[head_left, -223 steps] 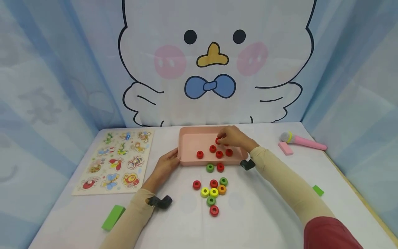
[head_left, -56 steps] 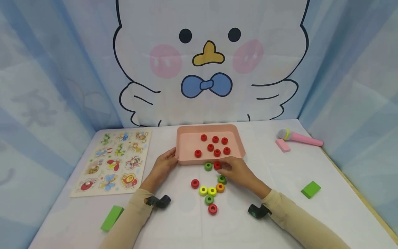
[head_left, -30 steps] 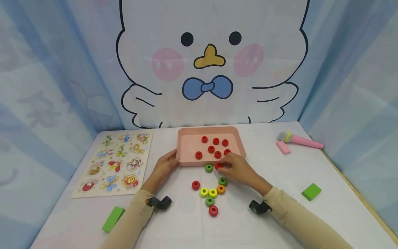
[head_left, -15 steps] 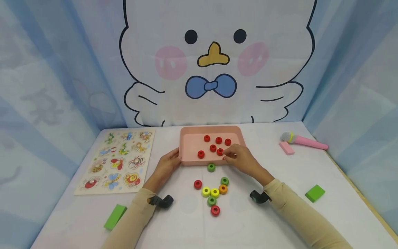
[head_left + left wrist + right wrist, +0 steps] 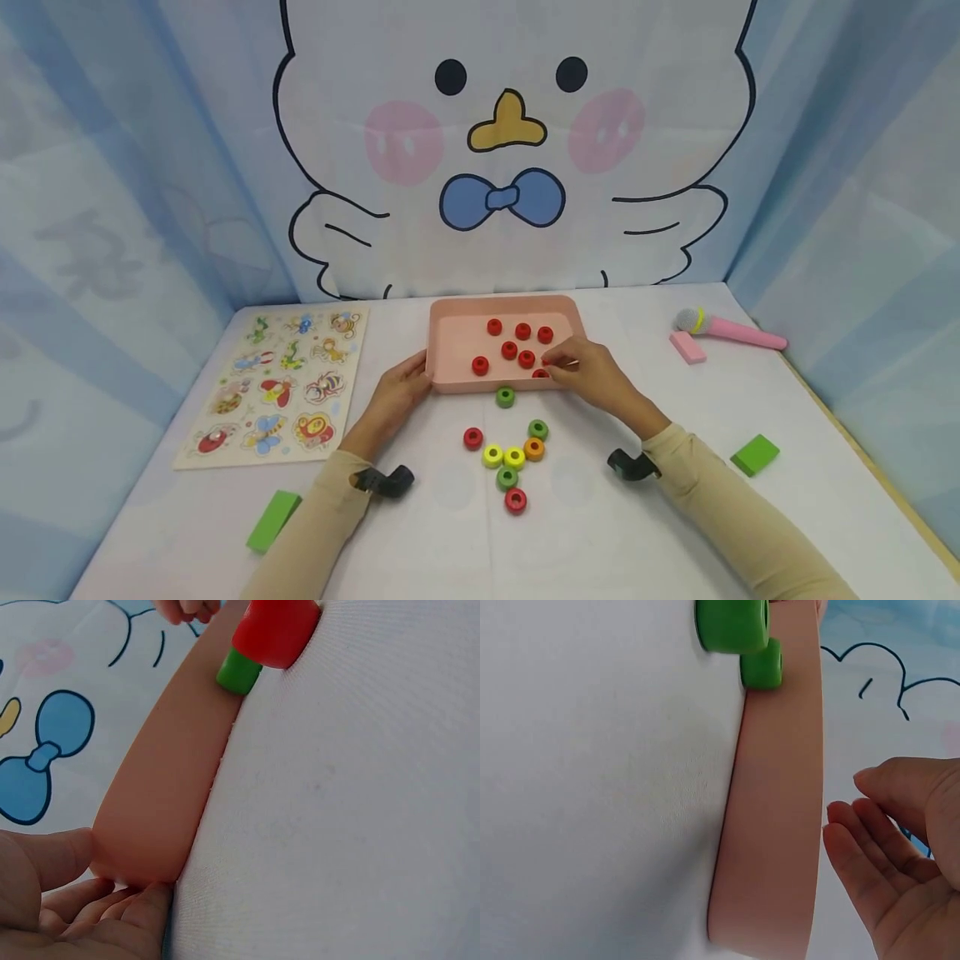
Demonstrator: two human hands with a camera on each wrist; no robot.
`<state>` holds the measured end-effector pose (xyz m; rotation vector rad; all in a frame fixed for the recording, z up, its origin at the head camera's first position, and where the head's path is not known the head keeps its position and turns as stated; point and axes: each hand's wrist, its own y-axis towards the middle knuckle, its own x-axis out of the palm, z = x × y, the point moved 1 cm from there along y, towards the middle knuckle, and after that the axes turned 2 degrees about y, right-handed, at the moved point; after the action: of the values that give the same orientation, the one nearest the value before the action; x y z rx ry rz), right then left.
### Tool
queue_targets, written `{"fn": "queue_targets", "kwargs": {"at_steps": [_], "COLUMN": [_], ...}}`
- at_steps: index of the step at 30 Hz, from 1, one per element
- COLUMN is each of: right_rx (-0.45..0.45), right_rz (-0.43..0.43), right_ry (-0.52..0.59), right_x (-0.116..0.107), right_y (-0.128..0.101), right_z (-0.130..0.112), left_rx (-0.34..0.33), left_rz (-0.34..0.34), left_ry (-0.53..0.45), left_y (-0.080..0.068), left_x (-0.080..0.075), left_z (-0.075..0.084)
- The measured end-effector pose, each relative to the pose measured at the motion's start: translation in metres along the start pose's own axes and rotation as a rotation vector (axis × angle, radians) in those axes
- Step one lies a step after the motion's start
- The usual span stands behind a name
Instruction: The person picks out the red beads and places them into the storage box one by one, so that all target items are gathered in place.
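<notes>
A pink tray (image 5: 457, 333) stands at the back middle of the table, with several red beads (image 5: 494, 327) inside. My left hand (image 5: 397, 398) grips its front left corner; in the left wrist view the thumb rests at the rim and the fingers curl against the side. My right hand (image 5: 588, 375) is over the tray's front right part, thumb and fingers apart and holding nothing in the right wrist view. Just beside its fingertips in the head view is a red bead (image 5: 540, 374), partly hidden by the tray's front wall. A green bead (image 5: 506, 397) touches or nearly touches that wall.
Nearer on the table lie red (image 5: 515, 501), yellow (image 5: 492, 456), green (image 5: 507, 477) and orange (image 5: 534, 449) beads. An insect puzzle board (image 5: 273, 387) is at left. Green blocks (image 5: 273, 521) lie on both sides. A toy microphone (image 5: 731, 330) and pink block (image 5: 687, 347) sit back right.
The red bead beside the green one at the tray's front was picked up by my right hand, moved into the tray and let go. Earlier, that hand set down another red bead farther back.
</notes>
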<state>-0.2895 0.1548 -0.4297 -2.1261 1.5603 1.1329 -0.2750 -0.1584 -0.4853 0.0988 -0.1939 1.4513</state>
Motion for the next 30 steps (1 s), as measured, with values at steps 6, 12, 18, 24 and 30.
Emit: {"fn": "queue_targets", "kwargs": {"at_steps": [6, 12, 18, 24, 30], "right_rx": [-0.046, -0.079, -0.132, -0.267, -0.237], "right_rz": [-0.021, -0.039, -0.187, -0.332, -0.417], "right_ry": [-0.015, -0.029, 0.010, 0.057, 0.091], "right_x": [0.005, 0.006, 0.013, 0.026, 0.039], "right_y": [-0.011, -0.030, -0.053, -0.077, -0.096], "right_z": [-0.006, -0.016, -0.028, -0.041, -0.050], "left_rx": [0.018, 0.070, 0.010, -0.026, -0.015], "left_rz": [-0.029, -0.050, -0.026, -0.003, -0.012], "left_ry": [-0.041, -0.025, -0.026, -0.038, -0.025], "left_y": [0.002, -0.002, 0.000, 0.001, -0.002], "left_x": [-0.001, -0.001, -0.001, -0.001, 0.000], "left_z": [-0.002, 0.000, 0.001, 0.002, 0.003]}}
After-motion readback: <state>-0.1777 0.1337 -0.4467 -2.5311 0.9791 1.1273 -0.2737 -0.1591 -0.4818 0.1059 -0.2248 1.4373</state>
